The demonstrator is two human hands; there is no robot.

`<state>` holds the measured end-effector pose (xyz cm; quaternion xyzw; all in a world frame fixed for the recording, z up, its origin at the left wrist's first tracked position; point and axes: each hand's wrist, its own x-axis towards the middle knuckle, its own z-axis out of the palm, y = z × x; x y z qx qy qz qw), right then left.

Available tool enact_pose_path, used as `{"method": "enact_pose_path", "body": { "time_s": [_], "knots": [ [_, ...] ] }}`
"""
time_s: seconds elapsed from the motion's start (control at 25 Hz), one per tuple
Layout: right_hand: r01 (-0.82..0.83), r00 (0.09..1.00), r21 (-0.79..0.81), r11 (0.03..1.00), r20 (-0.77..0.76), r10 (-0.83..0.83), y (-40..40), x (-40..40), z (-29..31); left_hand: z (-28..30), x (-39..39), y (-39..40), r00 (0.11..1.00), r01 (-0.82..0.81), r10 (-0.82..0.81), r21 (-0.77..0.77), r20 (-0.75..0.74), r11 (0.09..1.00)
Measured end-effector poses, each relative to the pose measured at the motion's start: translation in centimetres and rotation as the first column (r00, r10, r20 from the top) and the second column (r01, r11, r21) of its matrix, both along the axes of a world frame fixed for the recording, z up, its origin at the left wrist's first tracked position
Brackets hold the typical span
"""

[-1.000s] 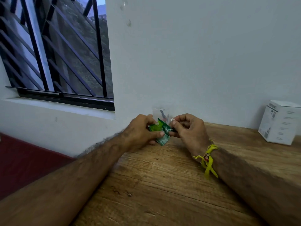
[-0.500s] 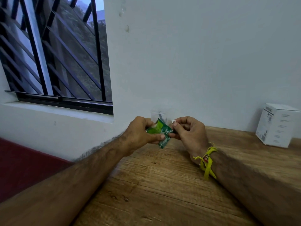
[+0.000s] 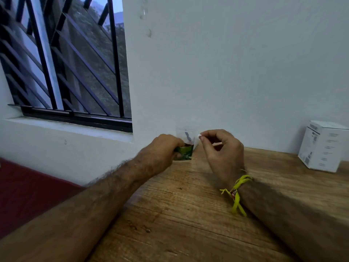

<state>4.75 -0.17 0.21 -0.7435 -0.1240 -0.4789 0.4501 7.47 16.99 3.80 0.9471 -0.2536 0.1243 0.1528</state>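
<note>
My left hand (image 3: 162,150) grips a small green sachet (image 3: 186,153) just above the far edge of the wooden table (image 3: 188,214), close to the wall. Its open top faces up. My right hand (image 3: 221,148) hovers to the right of the sachet, apart from it, with fingers curled and thumb tip against the forefinger. I see nothing definite between them, only a pale spot at the fingertip. Behind the sachet a clear cup (image 3: 187,134) with something dark inside stands against the wall.
A white carton (image 3: 323,146) stands at the table's far right by the wall. A barred window (image 3: 66,63) is up on the left. Left of the table, lower down, lies a dark red surface (image 3: 28,191). A yellow band (image 3: 238,193) circles my right wrist.
My right hand has let go of the sachet and drawn away to the right. The sachet, held only by my left hand, now stands more upright near the cup.
</note>
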Motion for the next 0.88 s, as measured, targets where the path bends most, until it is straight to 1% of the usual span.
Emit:
{"method": "enact_pose_path", "body": {
  "time_s": [0.08,0.16,0.36,0.48,0.56,0.68,0.88],
  "knots": [
    [-0.003,0.997,-0.133,0.991,0.072,0.013,0.4,-0.2,-0.1,-0.2,-0.2,-0.5,0.999,0.026,-0.027,0.043,0.038,0.999],
    [-0.009,0.995,-0.218,0.976,0.093,0.03,0.5,-0.2,-0.4,-0.3,-0.3,-0.8,0.999,0.03,-0.032,0.048,0.044,0.998],
    [-0.008,1.0,-0.348,0.937,0.023,0.017,0.1,0.1,-0.7,-0.2,-0.2,-0.5,0.996,0.061,-0.059,-0.019,0.073,0.998],
    [-0.005,1.0,-0.37,0.929,0.0,0.006,0.1,0.2,-0.7,-0.7,0.4,0.0,0.993,0.072,-0.063,-0.092,0.102,0.993],
    [0.02,1.0,-0.357,0.934,0.027,-0.011,0.1,0.1,-0.6,-0.8,0.8,0.3,0.993,0.058,-0.046,-0.113,0.105,0.992],
    [0.048,0.997,-0.342,0.939,0.07,-0.026,0.1,0.0,-0.6,-0.8,1.0,0.4,0.991,0.044,-0.033,-0.077,0.131,0.996],
    [0.06,0.998,-0.417,0.907,0.046,-0.045,-0.1,0.2,-0.8,-1.2,1.0,0.3,0.985,0.061,-0.056,-0.025,0.163,0.998]
  ]
}}
